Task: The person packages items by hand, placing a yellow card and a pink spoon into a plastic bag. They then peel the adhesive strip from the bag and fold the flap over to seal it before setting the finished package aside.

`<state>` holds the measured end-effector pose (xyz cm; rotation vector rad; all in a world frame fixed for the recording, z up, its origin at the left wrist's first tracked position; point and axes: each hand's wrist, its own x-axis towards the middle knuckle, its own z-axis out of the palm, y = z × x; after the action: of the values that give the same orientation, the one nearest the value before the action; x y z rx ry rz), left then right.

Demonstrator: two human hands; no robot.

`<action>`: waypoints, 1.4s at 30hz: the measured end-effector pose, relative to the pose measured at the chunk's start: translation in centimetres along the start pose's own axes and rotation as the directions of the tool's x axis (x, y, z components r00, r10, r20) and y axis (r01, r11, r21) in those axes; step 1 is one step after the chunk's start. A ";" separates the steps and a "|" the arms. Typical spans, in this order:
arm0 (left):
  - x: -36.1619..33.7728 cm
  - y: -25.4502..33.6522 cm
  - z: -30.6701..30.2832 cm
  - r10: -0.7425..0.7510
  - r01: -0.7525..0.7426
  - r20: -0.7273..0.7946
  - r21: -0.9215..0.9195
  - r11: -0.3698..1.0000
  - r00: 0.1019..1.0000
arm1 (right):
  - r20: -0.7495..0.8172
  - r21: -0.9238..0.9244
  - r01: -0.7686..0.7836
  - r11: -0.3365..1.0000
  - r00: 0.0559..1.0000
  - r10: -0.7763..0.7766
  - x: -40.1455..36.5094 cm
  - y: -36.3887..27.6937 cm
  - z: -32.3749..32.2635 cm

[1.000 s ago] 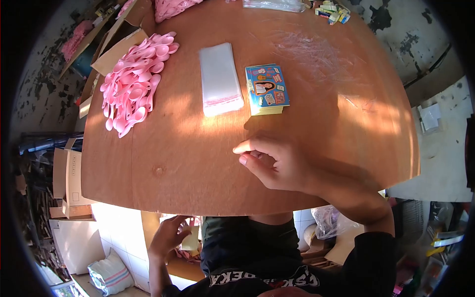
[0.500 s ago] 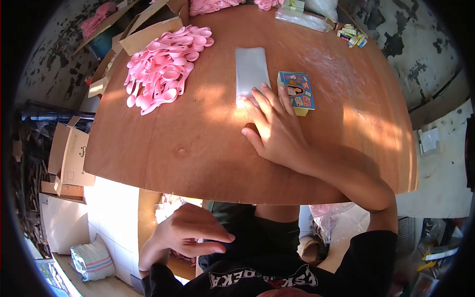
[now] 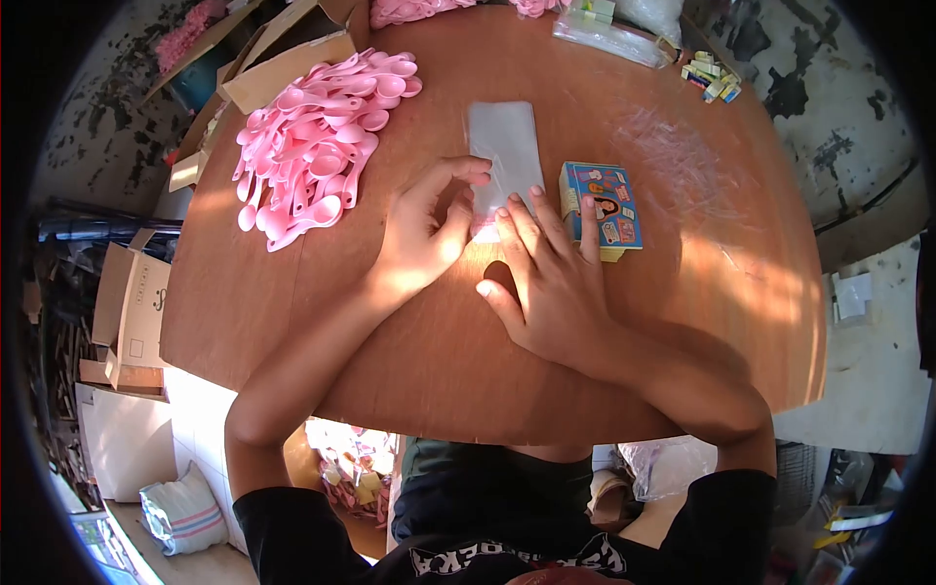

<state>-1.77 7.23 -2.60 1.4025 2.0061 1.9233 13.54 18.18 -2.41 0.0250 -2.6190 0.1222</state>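
A flat stack of clear plastic bags (image 3: pixel 505 132) lies on the table in front of me. My right hand (image 3: pixel 556 283) rests palm down with fingers spread, its fingertips on the lower end of the stack. At the stack's left edge is my left hand (image 3: pixel 419 229), fingers bent and thumb apart from the index finger; I make out nothing held in it. Right of the stack, close to my right fingers, sits a blue printed pack of cards (image 3: pixel 612 210) with a yellowish side. A big heap of pink plastic spoons (image 3: pixel 322 141) spreads to the left.
Cardboard boxes (image 3: pixel 292 73) stand at the table's back left. Thin clear plastic scraps (image 3: pixel 682 166) lie at the right, with small boxes (image 3: pixel 712 76) beyond. Wrapped plastic packs (image 3: pixel 614 39) lie at the back. Below the table's front edge, an open carton (image 3: pixel 304 468) holds mixed pieces.
My left hand has risen from below the table edge to the left side of the bag stack. The right hand stays on the stack. The view has shifted slightly.
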 end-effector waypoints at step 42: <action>0.2 -0.5 -0.3 0.335 -0.342 0.078 0.126 0.931 0.939 | -0.133 0.202 0.115 0.973 0.987 -0.089 3.3 4.5 -5.4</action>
<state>-2.31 7.20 -2.86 1.9275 2.0147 1.8628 13.16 23.18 3.52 0.2192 -2.4654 0.3515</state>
